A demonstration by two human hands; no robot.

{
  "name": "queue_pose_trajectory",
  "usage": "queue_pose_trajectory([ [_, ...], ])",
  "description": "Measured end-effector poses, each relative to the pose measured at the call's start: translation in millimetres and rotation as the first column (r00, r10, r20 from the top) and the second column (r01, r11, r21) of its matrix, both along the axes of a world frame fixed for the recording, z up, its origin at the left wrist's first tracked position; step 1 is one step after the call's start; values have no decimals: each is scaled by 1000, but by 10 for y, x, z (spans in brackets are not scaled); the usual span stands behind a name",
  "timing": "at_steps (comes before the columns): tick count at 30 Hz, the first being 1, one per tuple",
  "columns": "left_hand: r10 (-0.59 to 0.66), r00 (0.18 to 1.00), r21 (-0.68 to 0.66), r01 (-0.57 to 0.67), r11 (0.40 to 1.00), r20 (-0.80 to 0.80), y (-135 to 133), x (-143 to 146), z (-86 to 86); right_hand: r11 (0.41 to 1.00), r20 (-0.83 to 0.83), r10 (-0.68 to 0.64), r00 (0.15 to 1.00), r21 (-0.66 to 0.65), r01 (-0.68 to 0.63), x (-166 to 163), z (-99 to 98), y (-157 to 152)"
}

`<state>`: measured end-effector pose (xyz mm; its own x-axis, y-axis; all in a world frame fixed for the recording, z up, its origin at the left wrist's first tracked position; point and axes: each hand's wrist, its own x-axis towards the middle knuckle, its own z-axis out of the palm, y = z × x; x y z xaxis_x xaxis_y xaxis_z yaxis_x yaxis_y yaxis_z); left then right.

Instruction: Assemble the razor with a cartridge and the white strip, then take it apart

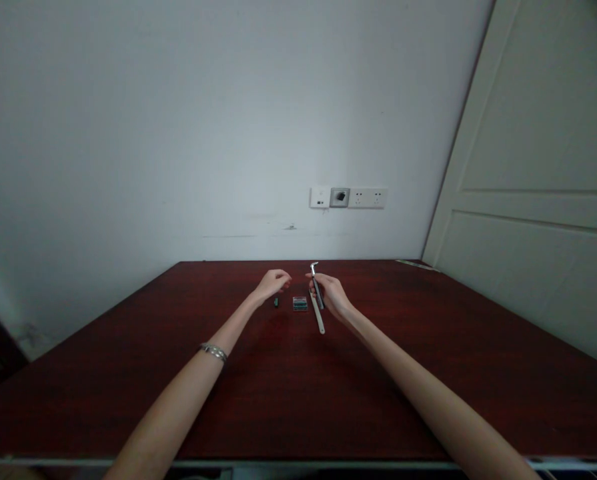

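On one red-brown table (278,413) lie one small case (300,304), one pale strip (319,323) and one green item (276,303). Above it, right hand (333,295) grips one dark-handled tool (317,291); left hand (272,285) half-curled, contents undeterminable.

Two bare forearms (183,393) stretched from the near edge of the table (103,347), converging toward the far edge, left hand (273,283) with fingers curled inward, right hand (332,295) bent in a grip.

Case (300,304) on table (278,393), stick (319,323) right, wall (228,133) behind
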<state>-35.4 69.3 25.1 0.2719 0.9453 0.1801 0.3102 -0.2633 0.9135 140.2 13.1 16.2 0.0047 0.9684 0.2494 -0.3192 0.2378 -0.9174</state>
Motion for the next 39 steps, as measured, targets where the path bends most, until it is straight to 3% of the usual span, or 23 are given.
queue_pose_trajectory([
  [6,-269,963,66,267,962,26,-210,68,-17,922,282,-348,894,278,271,44,-52,69],
  [11,-472,880,142,461,876,51,-317,259,-148,860,398,-455,796,427,278,55,-94,69],
  [16,-408,907,170,388,906,102,-355,398,-215,852,420,-465,780,450,266,20,-91,22],
  [21,-428,894,132,412,902,131,-374,331,-127,916,384,-340,859,341,210,28,-4,-10],
  [23,-392,909,101,381,919,141,-379,279,-79,929,414,-331,848,299,217,79,2,6],
  [25,-330,932,77,322,944,150,-373,232,-44,920,543,-381,749,299,252,154,-38,33],
  [29,-269,952,59,263,963,145,-324,176,-34,935,885,-337,322,273,228,264,-205,44],
  [32,-284,952,67,278,958,117,-290,162,-58,949,963,-257,80,236,208,245,-285,-4],
  [35,-305,947,65,300,952,95,-280,160,-74,952,973,-228,-27,229,202,179,-291,-55],
  [39,-311,946,48,308,950,91,-289,158,-69,961,976,-202,-77,212,178,122,-269,-85],
])
